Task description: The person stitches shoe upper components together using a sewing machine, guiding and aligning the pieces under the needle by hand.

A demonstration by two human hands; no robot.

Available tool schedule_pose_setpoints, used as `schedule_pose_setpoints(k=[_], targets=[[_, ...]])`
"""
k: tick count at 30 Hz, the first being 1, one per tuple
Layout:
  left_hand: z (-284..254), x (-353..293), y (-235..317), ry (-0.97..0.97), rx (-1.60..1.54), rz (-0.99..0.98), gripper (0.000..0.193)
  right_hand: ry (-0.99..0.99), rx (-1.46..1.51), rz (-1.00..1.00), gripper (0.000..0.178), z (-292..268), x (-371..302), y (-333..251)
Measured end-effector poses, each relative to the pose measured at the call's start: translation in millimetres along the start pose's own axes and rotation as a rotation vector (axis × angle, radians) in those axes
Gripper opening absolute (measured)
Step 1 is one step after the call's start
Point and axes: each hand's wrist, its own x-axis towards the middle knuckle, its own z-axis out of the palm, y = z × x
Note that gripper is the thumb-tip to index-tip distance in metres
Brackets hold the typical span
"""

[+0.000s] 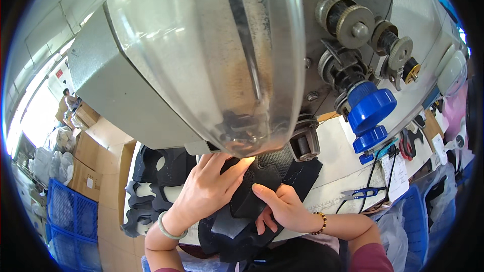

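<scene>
A sewing machine head (136,90) with a clear, curved plastic guard (206,55) fills the upper middle. Below it, my left hand (206,189) grips a black fabric piece (242,199) close to the sewing spot, its fingertips partly hidden by the head and guard. My right hand (287,209) pinches the same piece nearer to me, thumb on top and fingers curled below. Part of this piece has a textured, mesh-like surface. More black fabric (222,242) hangs over the table's near edge. The needle cannot be made out.
Cut black pieces (171,166) lie left of my hand. To the right are blue-handled thread snips (363,193), red-handled scissors (406,146) and a paper slip (396,176). Thread tension knobs (353,25) and blue plastic caps (370,111) jut from the machine. Blue crates (73,211) stand at left.
</scene>
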Motion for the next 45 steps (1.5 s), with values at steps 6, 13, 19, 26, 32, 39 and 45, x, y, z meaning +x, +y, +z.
schedule_pose_setpoints(k=[6, 13, 19, 26, 32, 39, 45], targets=[[6, -1, 7, 0.062, 0.028, -0.031, 0.032, 0.058, 0.092, -0.052, 0.039, 7, -2, -1], [25, -1, 26, 0.160, 0.218, -0.044, 0.038, 0.268, 0.076, -0.180, 0.029, -9, 6, 7], [36, 6, 51, 0.086, 0.491, -0.091, 0.031, 0.229, -0.050, -0.281, 0.022, -39, 12, -10], [34, 2, 51, 0.197, 0.189, -0.064, 0.032, 0.290, -0.125, -0.388, 0.030, -63, 19, -28], [39, -18, -2, 0.206, -0.054, 0.001, 0.052, 0.061, -0.269, 0.170, 0.026, -88, -6, -61], [52, -26, -19, 0.337, 0.033, 0.399, 0.036, -0.037, -0.155, 0.064, 0.030, -94, -11, -44], [59, -31, -7, 0.421, 0.032, 0.461, 0.027, 0.021, -0.182, 0.089, 0.027, -94, -13, -41]])
